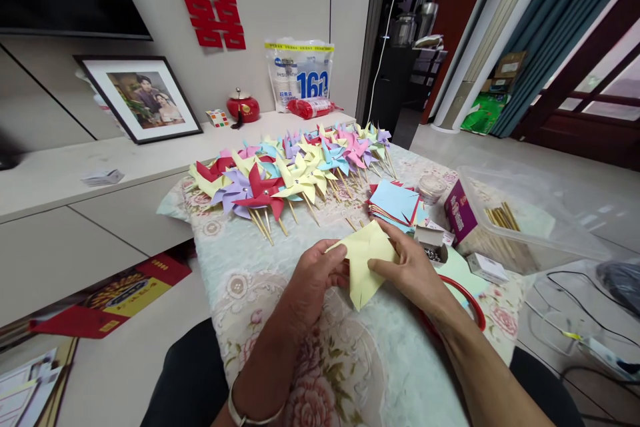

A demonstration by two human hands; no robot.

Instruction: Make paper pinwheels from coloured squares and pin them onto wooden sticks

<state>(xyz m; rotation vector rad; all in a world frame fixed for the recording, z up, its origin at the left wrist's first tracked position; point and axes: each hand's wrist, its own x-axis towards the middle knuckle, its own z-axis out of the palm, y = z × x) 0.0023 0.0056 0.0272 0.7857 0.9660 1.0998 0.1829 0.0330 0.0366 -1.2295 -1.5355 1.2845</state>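
Observation:
A pale yellow sheet of paper (pixel 363 267) with slits at its corners is held above the table between both hands. My left hand (pixel 320 273) pinches its left edge, thumb on top. On the right side, my right hand (pixel 405 260) grips the sheet with the thumb pressed on its face and the fingers behind, partly hidden. Just beyond lies a stack of coloured paper squares (pixel 395 201), blue on top. A small open box of metal pins (pixel 433 247) stands right of my right hand. A red ring-shaped handle (pixel 467 303) is partly covered by my right forearm.
Many finished paper pinwheels (pixel 265 192) on sticks cover the table's far side. At right, a clear plastic bin (pixel 540 227) holds wooden sticks (pixel 503 217). A small white box (pixel 487 268) and a round tub (pixel 431 187) stand nearby. Cables and a power strip (pixel 610 357) lie on the floor.

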